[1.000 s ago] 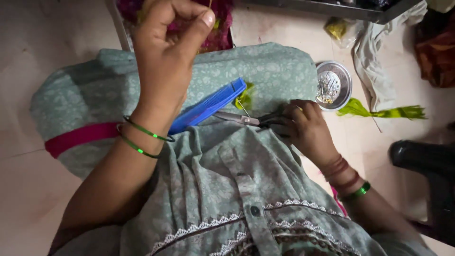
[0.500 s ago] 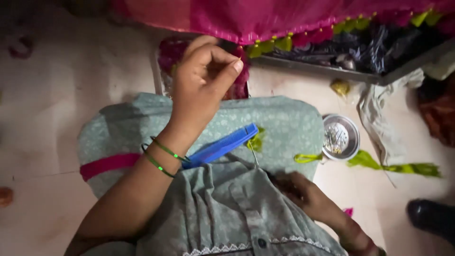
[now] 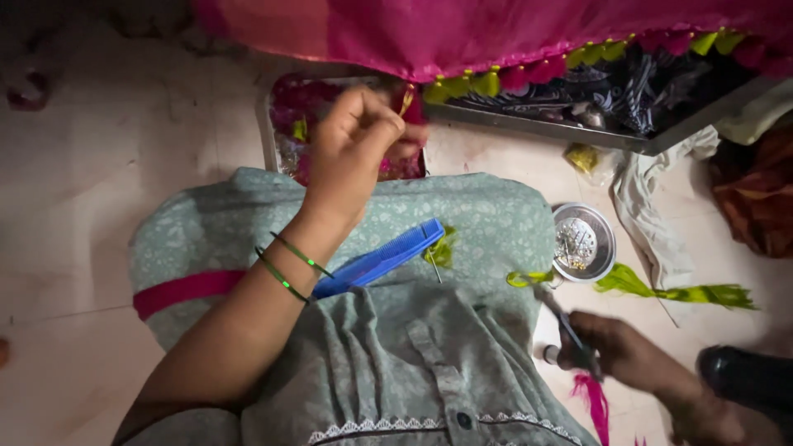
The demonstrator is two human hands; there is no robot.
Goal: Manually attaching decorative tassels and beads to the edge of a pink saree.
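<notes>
My left hand [image 3: 355, 149] is raised over my lap with thumb and fingertips pinched together; anything thin between them is too small to make out. It hovers above a metal box [image 3: 277, 124] of pink and green tassel pieces. My right hand [image 3: 636, 355] is low at the right, off my knee and blurred, gripping a pair of scissors [image 3: 566, 326]. A blue comb [image 3: 380, 258] lies across my grey-green patterned lap, with a needle [image 3: 434, 266] and a tuft of yellow-green thread [image 3: 446, 248] beside it.
A pink cloth [image 3: 496, 33] edged with green and pink tassels hangs across the top. A small steel bowl [image 3: 582, 244] and a green thread bundle [image 3: 677, 291] lie on the floor at the right. A pink tuft [image 3: 591, 400] lies near my right hand.
My right hand has left my lap with the scissors and dropped to the floor on the right. My left hand stays raised and pinched, and the view has tilted up towards the pink cloth.
</notes>
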